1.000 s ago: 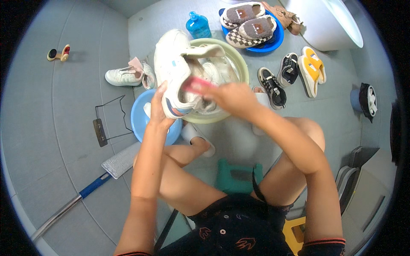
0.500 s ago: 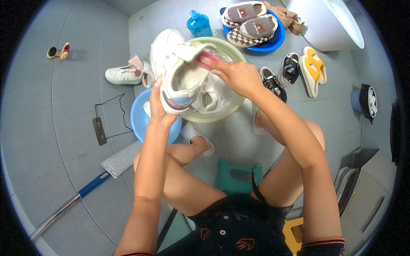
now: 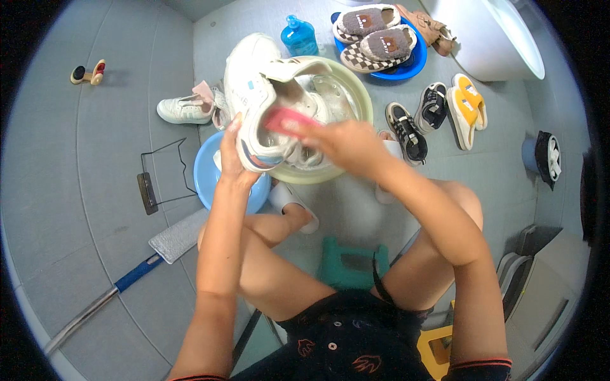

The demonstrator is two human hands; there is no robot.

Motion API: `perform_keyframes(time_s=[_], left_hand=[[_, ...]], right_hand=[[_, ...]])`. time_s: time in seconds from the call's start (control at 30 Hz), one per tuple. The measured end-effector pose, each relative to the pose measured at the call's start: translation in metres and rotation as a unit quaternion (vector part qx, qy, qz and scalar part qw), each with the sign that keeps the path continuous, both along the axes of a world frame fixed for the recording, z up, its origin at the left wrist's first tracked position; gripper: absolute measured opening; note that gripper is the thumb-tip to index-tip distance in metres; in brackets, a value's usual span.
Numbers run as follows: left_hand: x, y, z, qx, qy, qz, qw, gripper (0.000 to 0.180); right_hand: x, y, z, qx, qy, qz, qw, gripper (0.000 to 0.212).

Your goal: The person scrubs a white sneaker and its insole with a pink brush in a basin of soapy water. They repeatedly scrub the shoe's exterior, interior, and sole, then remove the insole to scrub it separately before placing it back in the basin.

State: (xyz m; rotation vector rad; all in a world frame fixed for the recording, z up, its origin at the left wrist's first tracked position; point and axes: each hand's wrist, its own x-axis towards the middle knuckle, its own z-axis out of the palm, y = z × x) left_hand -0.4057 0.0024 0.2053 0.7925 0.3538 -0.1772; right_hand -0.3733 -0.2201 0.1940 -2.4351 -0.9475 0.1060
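Observation:
A white sneaker [image 3: 250, 82] with a blue heel patch is held up by its heel in my left hand [image 3: 233, 152], over the left side of a pale green basin [image 3: 363, 101]. My right hand [image 3: 349, 147], blurred by motion, grips a pink-red brush [image 3: 289, 122] at the sneaker's heel opening; its bristles cannot be made out. Sudsy water and another white shoe [image 3: 311, 154] show in the basin below. A light blue basin [image 3: 204, 166] stands under my left wrist, partly hidden by my forearm.
Behind the green basin stands a blue bottle [image 3: 298, 38]. Checkered slippers [image 3: 375, 60] fill a dark blue basin [image 3: 416, 63]. Black shoes [image 3: 406, 133] and yellow slippers [image 3: 467, 114] lie at right, a white sneaker [image 3: 184, 110] at left. A flat mop [image 3: 181, 235] leans near my left knee.
My right hand has brought the brush from the sneaker's tongue side down and left to the heel opening. The sneaker has tilted slightly in my left hand.

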Motion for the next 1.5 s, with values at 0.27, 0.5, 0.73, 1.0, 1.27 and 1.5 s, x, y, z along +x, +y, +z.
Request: perform_keyframes(time_s=[0.27, 0.5, 0.73, 1.0, 1.27, 1.5], left_hand=[[0.004, 0.006, -0.006, -0.012, -0.023, -0.010, 1.000, 0.056], [0.003, -0.006, 0.000, -0.045, -0.006, -0.024, 0.999, 0.057], [0.000, 0.003, -0.010, 0.000, -0.010, -0.042, 0.999, 0.050], [-0.001, 0.002, -0.007, 0.001, -0.009, -0.029, 1.000, 0.057], [0.001, -0.001, -0.001, -0.030, -0.005, -0.040, 0.999, 0.058], [-0.004, 0.008, -0.014, 0.034, -0.017, -0.049, 0.998, 0.060]], right_hand=[[0.010, 0.001, 0.003, -0.014, -0.028, -0.010, 0.999, 0.028], [0.041, -0.012, 0.004, -0.061, -0.039, -0.088, 0.993, 0.030], [0.021, -0.003, 0.010, -0.083, -0.026, 0.029, 0.996, 0.029], [0.017, -0.008, -0.002, -0.108, -0.058, 0.034, 0.992, 0.029], [0.040, -0.020, -0.015, -0.073, -0.051, -0.017, 0.996, 0.038], [0.037, -0.021, -0.010, -0.033, 0.001, 0.060, 0.998, 0.031]])
